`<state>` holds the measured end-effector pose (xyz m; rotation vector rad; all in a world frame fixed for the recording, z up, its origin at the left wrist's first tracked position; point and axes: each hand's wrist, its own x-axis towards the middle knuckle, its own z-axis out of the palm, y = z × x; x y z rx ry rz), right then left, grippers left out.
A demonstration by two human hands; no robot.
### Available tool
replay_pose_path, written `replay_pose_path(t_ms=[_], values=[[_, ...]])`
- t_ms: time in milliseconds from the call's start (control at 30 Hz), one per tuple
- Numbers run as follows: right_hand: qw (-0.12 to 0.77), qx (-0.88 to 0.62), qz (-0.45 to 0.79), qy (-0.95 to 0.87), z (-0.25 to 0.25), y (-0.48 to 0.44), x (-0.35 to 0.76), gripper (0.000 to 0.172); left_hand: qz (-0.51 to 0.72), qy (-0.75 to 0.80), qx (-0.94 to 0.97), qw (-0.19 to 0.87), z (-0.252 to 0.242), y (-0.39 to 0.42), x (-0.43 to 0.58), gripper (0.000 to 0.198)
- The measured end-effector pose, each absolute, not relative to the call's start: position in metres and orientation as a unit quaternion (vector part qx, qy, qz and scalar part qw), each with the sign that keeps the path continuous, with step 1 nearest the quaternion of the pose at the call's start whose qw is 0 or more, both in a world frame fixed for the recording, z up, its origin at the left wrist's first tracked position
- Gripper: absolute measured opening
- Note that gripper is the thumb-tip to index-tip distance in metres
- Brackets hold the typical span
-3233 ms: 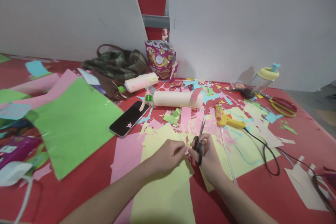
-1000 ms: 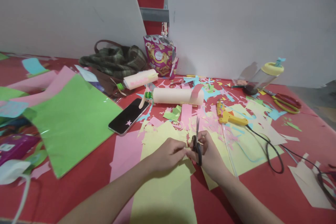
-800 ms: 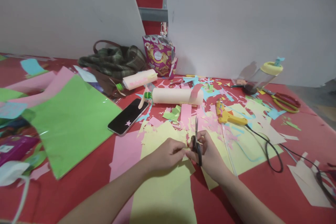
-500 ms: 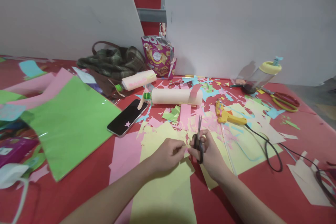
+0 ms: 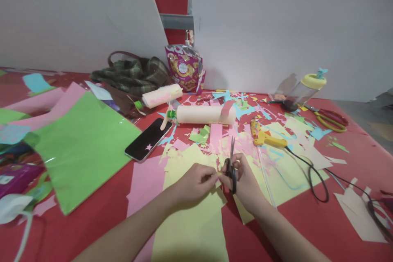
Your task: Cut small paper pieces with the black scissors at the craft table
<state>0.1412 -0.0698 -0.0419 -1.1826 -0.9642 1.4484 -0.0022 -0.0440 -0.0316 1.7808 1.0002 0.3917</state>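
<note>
My right hand (image 5: 242, 178) holds black-handled scissors (image 5: 231, 168), their blades pointing away from me and nearly closed. The thumb and fingertips of that hand meet those of my left hand (image 5: 196, 182) at a tiny scrap of paper, mostly hidden between them. My left hand is pinched on this scrap. Both hands are above a yellow sheet (image 5: 190, 221), which overlaps a pink sheet (image 5: 139, 196). Small pink and yellow cuttings lie just beyond the fingertips.
A phone (image 5: 147, 141) and green sheet (image 5: 86, 147) lie left. Beyond the hands is a paper-wrapped roll (image 5: 199, 114). At right are a yellow glue gun (image 5: 270, 139) with its cord, red-and-yellow-handled scissors (image 5: 331, 119) and a clear bottle (image 5: 299, 95). A snack bag (image 5: 184, 67) stands behind.
The view has shifted very slightly. Both hands stay together, with their fingertips only slightly moved and the scissors still in my right hand.
</note>
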Motion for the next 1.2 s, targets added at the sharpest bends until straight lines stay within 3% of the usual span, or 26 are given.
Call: replay_pose_path(t_ms=[433,833,1067,1200], values=[[0.521,-0.393,0.687,-0.320,-0.047,-0.071,0.143,0.021,0.206,0.450,0.744,0.449,-0.014,-0.017,-0.015,0.032],[0.522,-0.318,0.726,-0.315,-0.039,-0.072,0.145,0.025,0.272,0.437,0.739,0.434,0.029,0.012,-0.004,0.031],[0.526,-0.324,0.725,-0.304,-0.039,-0.069,0.144,0.011,0.262,0.442,0.753,0.411,0.034,0.013,-0.002,0.031],[0.520,-0.316,0.721,-0.331,-0.040,-0.070,0.145,0.019,0.254,0.445,0.760,0.399,0.034,0.013,-0.006,0.031]])
